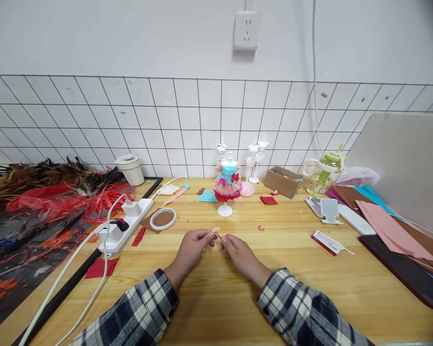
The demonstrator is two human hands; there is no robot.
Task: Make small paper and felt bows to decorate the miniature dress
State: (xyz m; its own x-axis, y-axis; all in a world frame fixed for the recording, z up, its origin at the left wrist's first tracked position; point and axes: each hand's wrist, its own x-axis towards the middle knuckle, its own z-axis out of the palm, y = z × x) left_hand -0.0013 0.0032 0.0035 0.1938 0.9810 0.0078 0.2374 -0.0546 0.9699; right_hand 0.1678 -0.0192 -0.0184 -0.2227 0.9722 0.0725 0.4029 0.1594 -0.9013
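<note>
My left hand (192,250) and my right hand (239,254) meet over the wooden table (296,283), both pinched closed. Between the fingertips of the left hand is a small pink scrap (215,230). My right hand pinches a thin short thing (220,237) that touches the scrap; I cannot make out what it is. Just beyond the hands stands a small dress-form stand wearing a blue, pink and red dress (227,185).
A white power strip (124,225) with cables lies at the left, next to red strands and dark feathers (54,190). A tape ring (163,218), felt scraps, a cardboard box (283,181), a green-lidded jug (323,174) and stacked coloured sheets (389,218) surround the work spot.
</note>
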